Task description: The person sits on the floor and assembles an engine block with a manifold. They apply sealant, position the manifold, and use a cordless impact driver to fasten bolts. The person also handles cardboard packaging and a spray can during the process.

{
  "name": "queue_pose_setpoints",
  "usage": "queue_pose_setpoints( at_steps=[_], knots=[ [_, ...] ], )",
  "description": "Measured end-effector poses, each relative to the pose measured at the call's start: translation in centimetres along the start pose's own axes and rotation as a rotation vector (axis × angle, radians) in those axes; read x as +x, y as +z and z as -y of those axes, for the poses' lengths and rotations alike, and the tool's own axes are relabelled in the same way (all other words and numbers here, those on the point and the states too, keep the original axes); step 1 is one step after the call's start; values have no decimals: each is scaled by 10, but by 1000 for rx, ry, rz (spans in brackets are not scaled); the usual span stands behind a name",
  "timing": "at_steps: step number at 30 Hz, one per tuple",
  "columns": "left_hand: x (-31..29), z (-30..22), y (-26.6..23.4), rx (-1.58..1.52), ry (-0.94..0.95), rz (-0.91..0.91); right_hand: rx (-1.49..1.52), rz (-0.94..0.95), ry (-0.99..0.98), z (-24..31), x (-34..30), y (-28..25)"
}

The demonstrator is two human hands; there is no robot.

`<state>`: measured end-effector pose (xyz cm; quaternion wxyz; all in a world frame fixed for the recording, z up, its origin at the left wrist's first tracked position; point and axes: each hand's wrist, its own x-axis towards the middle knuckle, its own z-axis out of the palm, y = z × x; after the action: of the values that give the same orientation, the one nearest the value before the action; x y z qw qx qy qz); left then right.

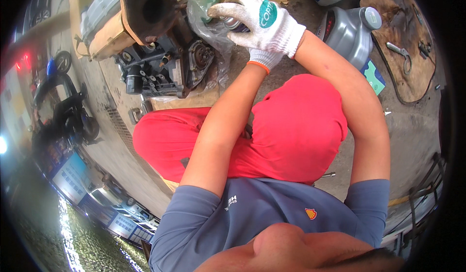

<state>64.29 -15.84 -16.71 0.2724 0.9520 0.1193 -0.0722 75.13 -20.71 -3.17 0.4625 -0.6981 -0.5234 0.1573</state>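
Right hand [266, 23], white-gloved, had its fingers curved around a dark can [237, 25], most of it covered by the glove. Left hand [265, 57], also gloved, sat just below, mostly hidden; couldn't tell whether it gripped anything. Can was up beside the clear plastic bag [224, 53]. Left of that, engine [167, 70]. Right of the hands, grey jug [350, 41], then metal tool [402, 53] on a brown sheet [394, 10].

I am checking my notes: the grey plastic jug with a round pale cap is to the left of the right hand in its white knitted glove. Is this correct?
Not the left: the head view shows the grey plastic jug to the right of the gloved right hand.
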Motion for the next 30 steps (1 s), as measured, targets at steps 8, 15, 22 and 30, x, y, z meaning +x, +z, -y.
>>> queue_pose_setpoints(
  at_steps=[8,15,22,30],
  knots=[
    [-1,11,11,39,12,48,22,5,-3,3,-1,-4],
    [-1,23,21,94,-2,77,-7,26,-1,6,-2,-8],
    [-3,42,36,103,41,18,-11,51,34,10,-3,-13],
    [-4,50,40,163,-8,69,11,7,34,6,-3,-13]
  ],
)
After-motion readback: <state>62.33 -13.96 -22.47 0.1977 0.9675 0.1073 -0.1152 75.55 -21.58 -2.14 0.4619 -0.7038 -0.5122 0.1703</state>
